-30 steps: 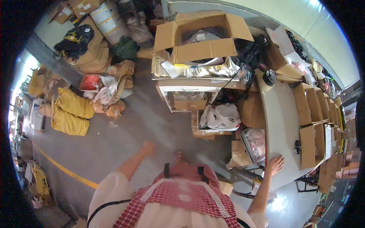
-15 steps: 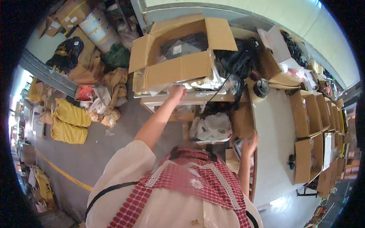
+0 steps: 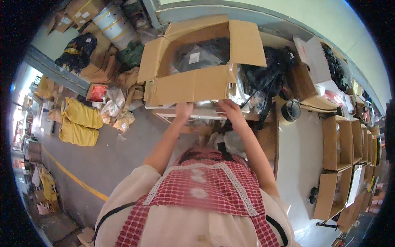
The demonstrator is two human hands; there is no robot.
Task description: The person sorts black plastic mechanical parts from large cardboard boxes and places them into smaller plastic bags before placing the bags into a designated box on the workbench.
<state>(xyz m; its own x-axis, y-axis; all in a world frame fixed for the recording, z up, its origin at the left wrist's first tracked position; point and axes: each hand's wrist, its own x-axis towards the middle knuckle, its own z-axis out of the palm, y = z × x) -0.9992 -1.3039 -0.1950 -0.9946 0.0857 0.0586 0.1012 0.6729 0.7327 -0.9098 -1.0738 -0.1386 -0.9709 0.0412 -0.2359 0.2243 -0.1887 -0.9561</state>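
An opened cardboard box (image 3: 191,87) stands on a bench in front of me, its flaps folded outward. Dark goods in clear plastic (image 3: 201,55) lie inside, one with a white label. My left hand (image 3: 184,111) is at the lower edge of the near flap, its fingertips hidden under the cardboard. To its right, my right hand (image 3: 233,112) reaches to the same edge, fingers stretched and apart beside shiny clear plastic (image 3: 236,96). What the fingertips touch under the flap cannot be made out.
Black bags (image 3: 269,72) lie right of the box. A roll of dark tape (image 3: 291,110) sits on the pale table (image 3: 298,152), with cardboard bins (image 3: 335,142) along its far side. Yellow sacks (image 3: 80,121) and a red-filled box (image 3: 97,93) stand on the floor at left.
My right hand has moved from the table's edge at lower right up to the box's near flap. My left hand has shifted slightly left and down. The view has shifted a little.
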